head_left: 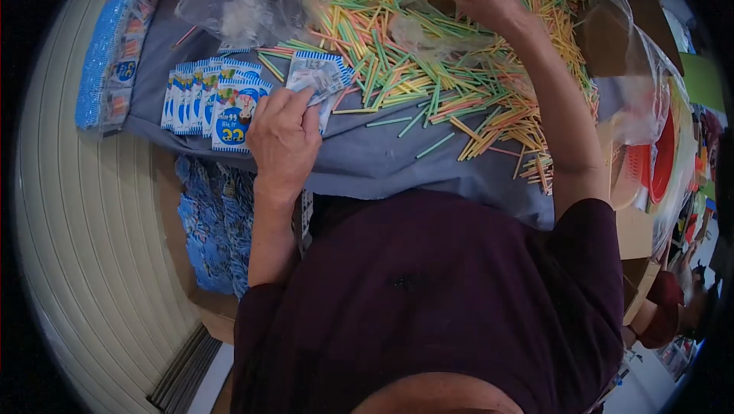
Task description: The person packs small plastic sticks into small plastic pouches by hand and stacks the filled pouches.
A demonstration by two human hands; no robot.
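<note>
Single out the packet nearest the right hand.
The greyish packet at the fingertips of the left hand; the other packets lie farther left, away from the right hand.

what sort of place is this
Probably a small packing workshop: a large heap of coloured sticks is spread over the work surface, printed sachets overlap in a row nearby, and a cardboard box below holds many blue packets.

The sticks are of mixed colours: green, pink, yellow and orange. The packets are blue and white, and they carry yellow letters on a round blue area. The cloth is plain grey-blue. The shirt is dark purple. The wall is beige with thin parallel lines. The basin is red.
</note>
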